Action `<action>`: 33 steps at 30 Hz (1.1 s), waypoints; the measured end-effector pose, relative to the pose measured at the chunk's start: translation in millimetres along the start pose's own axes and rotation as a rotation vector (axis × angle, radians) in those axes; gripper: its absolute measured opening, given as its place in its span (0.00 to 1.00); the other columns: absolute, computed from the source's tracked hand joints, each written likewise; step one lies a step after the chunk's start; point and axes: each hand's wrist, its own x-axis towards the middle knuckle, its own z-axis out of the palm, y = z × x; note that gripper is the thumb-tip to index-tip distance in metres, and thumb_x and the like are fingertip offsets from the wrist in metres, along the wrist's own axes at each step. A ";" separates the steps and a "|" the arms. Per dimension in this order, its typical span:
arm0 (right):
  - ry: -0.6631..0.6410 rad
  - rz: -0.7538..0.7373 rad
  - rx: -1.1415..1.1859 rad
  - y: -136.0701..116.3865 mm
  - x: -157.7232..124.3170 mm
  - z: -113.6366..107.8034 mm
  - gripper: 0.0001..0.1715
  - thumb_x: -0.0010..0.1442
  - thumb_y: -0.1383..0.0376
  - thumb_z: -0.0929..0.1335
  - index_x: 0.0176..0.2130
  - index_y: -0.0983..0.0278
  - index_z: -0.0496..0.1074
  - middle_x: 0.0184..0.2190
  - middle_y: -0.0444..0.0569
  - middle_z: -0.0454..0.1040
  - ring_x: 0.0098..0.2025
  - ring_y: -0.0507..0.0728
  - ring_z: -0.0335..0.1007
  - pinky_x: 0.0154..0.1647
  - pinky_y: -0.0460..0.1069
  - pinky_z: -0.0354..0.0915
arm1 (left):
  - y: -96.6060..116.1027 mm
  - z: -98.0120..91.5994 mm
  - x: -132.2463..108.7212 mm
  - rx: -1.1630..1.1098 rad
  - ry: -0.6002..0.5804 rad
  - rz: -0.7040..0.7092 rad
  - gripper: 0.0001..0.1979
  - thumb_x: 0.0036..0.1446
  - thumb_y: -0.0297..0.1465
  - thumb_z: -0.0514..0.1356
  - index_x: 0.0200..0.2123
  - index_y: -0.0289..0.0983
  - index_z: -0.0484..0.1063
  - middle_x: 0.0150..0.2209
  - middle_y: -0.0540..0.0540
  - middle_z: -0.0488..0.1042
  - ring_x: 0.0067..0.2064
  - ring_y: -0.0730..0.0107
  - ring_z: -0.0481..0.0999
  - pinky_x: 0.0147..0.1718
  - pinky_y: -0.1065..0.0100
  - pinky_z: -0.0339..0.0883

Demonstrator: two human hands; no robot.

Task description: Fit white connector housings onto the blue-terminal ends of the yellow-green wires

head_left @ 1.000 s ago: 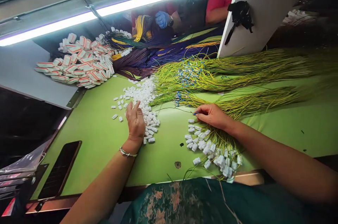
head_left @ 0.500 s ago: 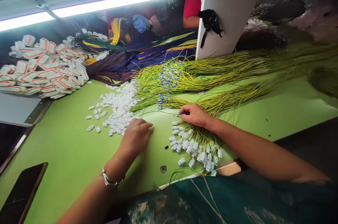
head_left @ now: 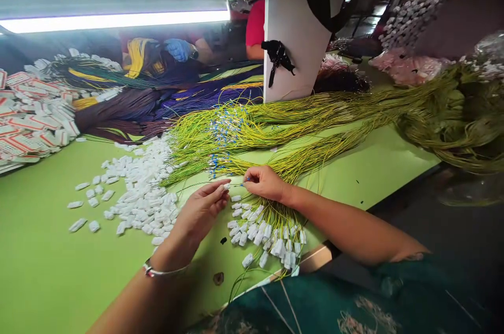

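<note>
Between the thumb and fingers of my left hand (head_left: pixel 205 207) is a small white plastic connector (head_left: pixel 227 186). My right hand (head_left: pixel 264 183) pinches a thin wire with a blue tip (head_left: pixel 247 179), close to the connector and pointing toward it. Whether the two touch I cannot tell. Just below my right hand lies a bunch of yellow-green wires ending in white connectors (head_left: pixel 258 231). Left of my left hand spreads a pile of loose white connectors (head_left: pixel 145 187). Beyond my hands, long yellow-green wires (head_left: pixel 299 160) stretch to the right, many with blue tips.
A heap of white pieces with orange stripes (head_left: pixel 35 118) sits at the left. Dark purple wires (head_left: pixel 129 108) lie behind. A white upright panel (head_left: pixel 295 71) stands at the back, with a black knotted cloth (head_left: pixel 279 58) on it. Across the table, a co-worker's blue-gloved hand (head_left: pixel 179 49) holds yellow wires.
My left hand has lifted a white connector and turned it toward the wire in my right hand. Both hands are now close together. The view has swung to the right.
</note>
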 end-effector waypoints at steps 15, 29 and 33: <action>0.039 -0.245 -0.239 0.7 -8.2 0.9 0.03 0.50 0.69 0.65 0.25 0.65 0.68 0.20 0.41 0.66 0.23 0.47 0.57 0.27 0.43 0.55 | -17.1 3.6 6.7 0.024 -0.037 0.044 0.14 0.41 0.36 0.70 0.28 0.32 0.75 0.23 0.48 0.73 0.23 0.78 0.70 0.22 0.77 0.62; 0.027 -0.309 -0.305 3.2 -9.9 -2.5 0.04 0.50 0.70 0.65 0.26 0.66 0.70 0.19 0.41 0.66 0.22 0.47 0.57 0.26 0.42 0.55 | -21.1 12.8 6.3 0.205 0.070 0.108 0.16 0.41 0.40 0.68 0.24 0.31 0.73 0.21 0.47 0.74 0.20 0.74 0.71 0.22 0.73 0.67; -0.003 -0.288 -0.292 5.7 -8.3 -1.6 0.03 0.48 0.72 0.66 0.25 0.67 0.70 0.18 0.40 0.66 0.21 0.46 0.57 0.26 0.42 0.55 | -21.1 12.6 7.7 0.261 0.063 0.112 0.16 0.42 0.40 0.67 0.25 0.32 0.73 0.21 0.47 0.75 0.20 0.73 0.71 0.22 0.72 0.67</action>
